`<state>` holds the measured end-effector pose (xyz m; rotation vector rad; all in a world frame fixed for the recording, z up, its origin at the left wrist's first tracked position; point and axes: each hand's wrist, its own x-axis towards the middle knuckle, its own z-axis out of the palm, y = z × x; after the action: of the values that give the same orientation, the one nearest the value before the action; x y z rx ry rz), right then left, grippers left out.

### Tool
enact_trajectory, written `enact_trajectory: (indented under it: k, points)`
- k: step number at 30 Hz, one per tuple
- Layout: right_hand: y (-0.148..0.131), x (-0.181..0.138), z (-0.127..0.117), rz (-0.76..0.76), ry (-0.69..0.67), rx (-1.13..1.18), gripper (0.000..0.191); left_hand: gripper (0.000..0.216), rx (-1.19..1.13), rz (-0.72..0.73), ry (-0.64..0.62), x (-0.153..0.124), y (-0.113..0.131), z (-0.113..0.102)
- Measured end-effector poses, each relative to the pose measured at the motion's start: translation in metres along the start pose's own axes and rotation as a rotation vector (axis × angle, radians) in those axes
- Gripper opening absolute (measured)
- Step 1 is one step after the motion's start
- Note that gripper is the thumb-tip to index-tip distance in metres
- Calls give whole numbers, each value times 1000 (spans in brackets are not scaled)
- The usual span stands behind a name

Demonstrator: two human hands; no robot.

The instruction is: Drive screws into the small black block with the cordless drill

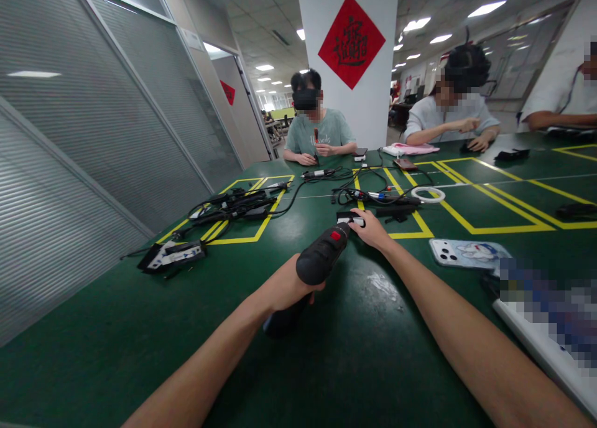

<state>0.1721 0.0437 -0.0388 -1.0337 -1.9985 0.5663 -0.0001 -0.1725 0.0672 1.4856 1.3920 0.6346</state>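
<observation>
My left hand [284, 285] is closed round the grip of a black cordless drill [321, 254] with a red button on top. The drill points forward and a little right, its chuck close to a small black-and-white part [349, 219]. Whether the drill's tip touches that part is hidden. Fingers of my right hand [370, 229] pinch the part from its right side, low over the green table [298, 229].
Tangled black cables [233, 204] and a black-and-white box [184, 252] lie left. Cabled tools [387, 198] and a white ring [428, 195] lie beyond my right hand. A phone [466, 254] lies right. Across the table sit a person in green [321, 129] and others.
</observation>
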Motion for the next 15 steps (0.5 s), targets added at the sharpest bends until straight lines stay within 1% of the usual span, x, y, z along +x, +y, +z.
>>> enact_trajectory:
  k: [5,15]
  points:
    - [2,0,1,7,-4,2,45,20,31,-6,31,0,-1,0]
    - [0,-1,-3,-5,-26,2,52,22,-3,5,31,3,-5,-2]
